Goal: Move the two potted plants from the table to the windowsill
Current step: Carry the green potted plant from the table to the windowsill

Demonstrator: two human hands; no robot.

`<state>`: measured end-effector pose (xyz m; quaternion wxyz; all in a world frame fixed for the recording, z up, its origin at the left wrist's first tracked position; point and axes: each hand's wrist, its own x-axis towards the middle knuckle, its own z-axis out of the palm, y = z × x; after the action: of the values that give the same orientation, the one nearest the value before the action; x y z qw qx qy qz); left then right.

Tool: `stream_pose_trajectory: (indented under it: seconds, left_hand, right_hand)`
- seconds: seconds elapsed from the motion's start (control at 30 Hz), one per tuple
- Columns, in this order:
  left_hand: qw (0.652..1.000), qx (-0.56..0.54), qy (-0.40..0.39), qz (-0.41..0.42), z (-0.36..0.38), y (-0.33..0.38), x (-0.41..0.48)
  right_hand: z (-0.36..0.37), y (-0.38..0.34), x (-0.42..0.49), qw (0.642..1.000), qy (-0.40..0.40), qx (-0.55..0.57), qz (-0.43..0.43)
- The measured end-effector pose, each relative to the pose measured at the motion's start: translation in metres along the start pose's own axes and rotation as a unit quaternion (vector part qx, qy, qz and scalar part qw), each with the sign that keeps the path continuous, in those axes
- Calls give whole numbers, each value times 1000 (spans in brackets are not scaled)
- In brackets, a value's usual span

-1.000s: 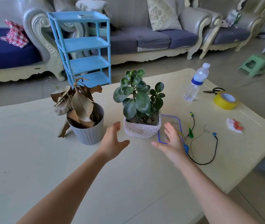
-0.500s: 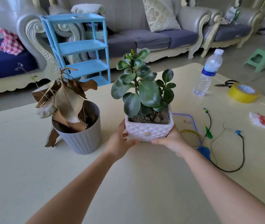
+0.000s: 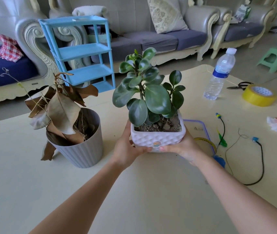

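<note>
Head cam: both hands are wrapped around the white square pot [image 3: 158, 139] with the green plant, left hand [image 3: 127, 149] and right hand [image 3: 183, 147] cupping its sides, above the table [image 3: 134, 191]. The dried-out plant in the grey ribbed pot [image 3: 82, 149] sits on the table just beside it.

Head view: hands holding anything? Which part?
Yes. The white pot with the green plant is held between both hands: left hand on its left side, right hand on its right side, thumbs along the lower front edge.

A home living room: ornate grey sofas [image 3: 151, 41] with cushions [image 3: 166, 15], cream coffee table [image 3: 134, 191], blue plastic shelf [image 3: 82, 51].
</note>
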<state>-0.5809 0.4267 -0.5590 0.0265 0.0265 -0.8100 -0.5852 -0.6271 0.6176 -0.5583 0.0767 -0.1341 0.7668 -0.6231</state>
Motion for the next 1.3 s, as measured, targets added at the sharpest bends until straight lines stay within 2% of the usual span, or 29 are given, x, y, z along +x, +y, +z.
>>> stream_pose_trajectory:
  seconds: [0.17, 0.33, 0.47, 0.7, 0.87, 1.13, 1.3]
  left_hand:
    - [1000, 5, 4, 23, -5, 12, -1]
    - [999, -1, -6, 35, -17, 53, -5]
    - [999, -18, -8, 46, -33, 111, -22]
    - [998, -45, -20, 29, -72, 217, -61]
    - [998, -45, -12, 50, -103, 292, -93]
    - [997, -25, 32, 58, -149, 386, -147]
    - [996, -18, 71, 54, -178, 428, -174]
  right_hand:
    - [-11, -8, 2, 1000, -8, -6, -8]
    - [-27, -56, -8, 1000, -3, -1, -28]
    - [-40, -121, -27, 999, 8, 11, -31]
    - [-56, -237, -56, 999, -25, 30, -28]
    - [-67, -313, -74, 998, -54, 13, -39]
    - [-69, -404, -103, 996, -81, 19, -14]
    - [-59, -459, -114, 991, -123, 25, -52]
